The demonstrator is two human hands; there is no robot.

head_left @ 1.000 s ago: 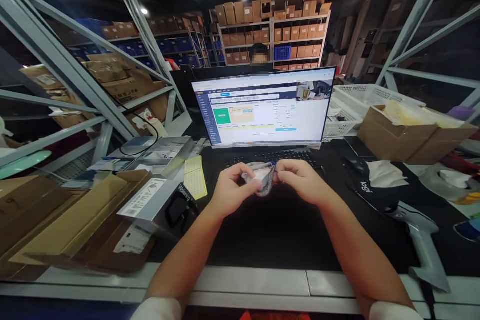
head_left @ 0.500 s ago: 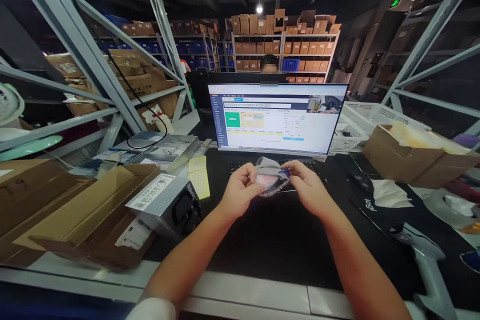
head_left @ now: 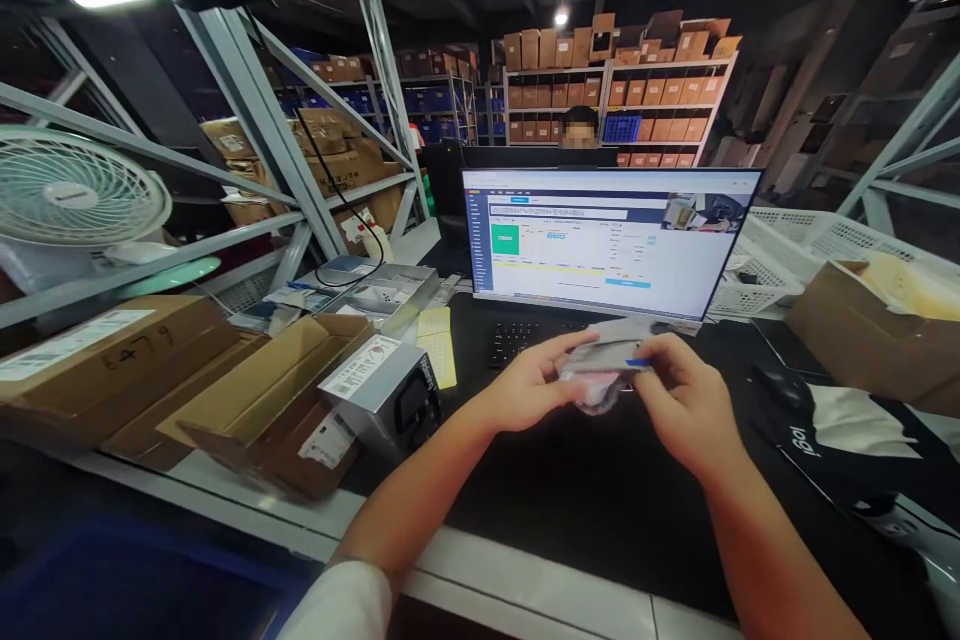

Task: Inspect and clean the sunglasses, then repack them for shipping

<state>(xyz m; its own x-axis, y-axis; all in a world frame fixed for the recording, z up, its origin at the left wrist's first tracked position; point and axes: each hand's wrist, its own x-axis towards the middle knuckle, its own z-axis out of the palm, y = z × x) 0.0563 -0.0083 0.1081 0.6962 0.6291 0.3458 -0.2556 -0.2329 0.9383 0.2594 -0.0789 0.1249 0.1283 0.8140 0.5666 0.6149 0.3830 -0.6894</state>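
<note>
A small clear plastic bag (head_left: 606, 360) is stretched between my two hands above the black desk mat. Its contents look pinkish and dark, but blur keeps me from naming them. My left hand (head_left: 534, 382) pinches the bag's left side between thumb and fingers. On the other side, my right hand (head_left: 679, 395) grips the edge near a blue strip. Behind the bag are a black keyboard (head_left: 511, 342), partly covered, and a lit monitor (head_left: 600, 250). Left of my hands stands a grey product box (head_left: 382, 390) with a dark picture on its front.
An open cardboard box (head_left: 262, 390) and a closed carton (head_left: 112, 360) stand at left, below a fan (head_left: 75, 190). A yellow sheet (head_left: 436, 345) lies by the keyboard. At right are a mouse (head_left: 781, 390), a cloth (head_left: 862, 420) and a scanner (head_left: 911, 530). A person (head_left: 580, 127) is behind the monitor.
The view has swung left, so things appear farther right. Both hands still hold the bag, which now looks flatter and more stretched sideways, with the left fingers more extended along it.
</note>
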